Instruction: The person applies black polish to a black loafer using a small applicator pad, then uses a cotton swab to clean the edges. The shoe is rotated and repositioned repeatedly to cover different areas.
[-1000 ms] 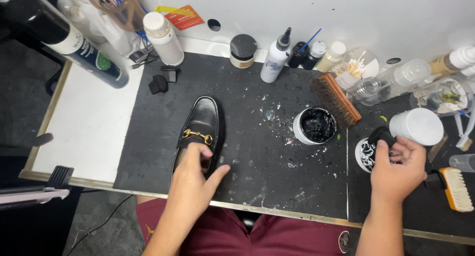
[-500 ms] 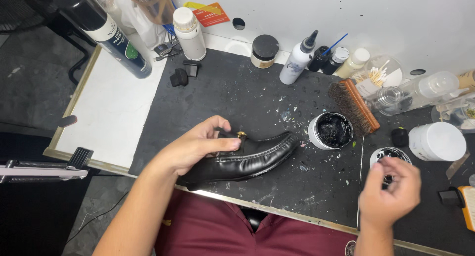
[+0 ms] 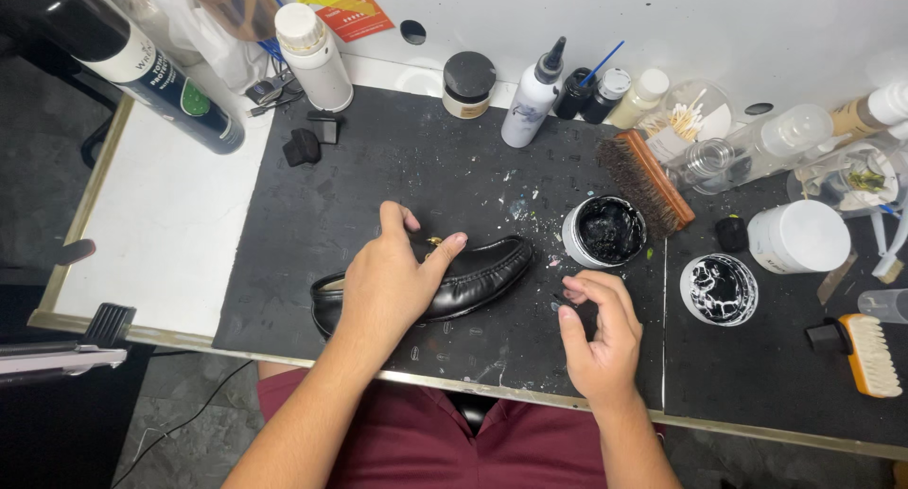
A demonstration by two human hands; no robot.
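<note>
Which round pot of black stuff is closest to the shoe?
The open white jar of black polish, just off the shoe's toe; the shallow black-smeared lid lies farther right.

Shoes: 1 black loafer (image 3: 473,279) on the surface
Hands: 2, left hand (image 3: 392,281) and right hand (image 3: 596,336)
Open jars of black polish: 1 (image 3: 605,232)
Polish-smeared lids: 1 (image 3: 719,289)
Closed white tubs: 1 (image 3: 799,235)
Dark-lidded jars: 1 (image 3: 469,84)
Brushes: 2, a brown brush (image 3: 648,182) and a small orange-handled brush (image 3: 863,355)
White squeeze bottles with black nozzle: 1 (image 3: 532,99)
Black sponges: 2 (image 3: 312,141)
</note>
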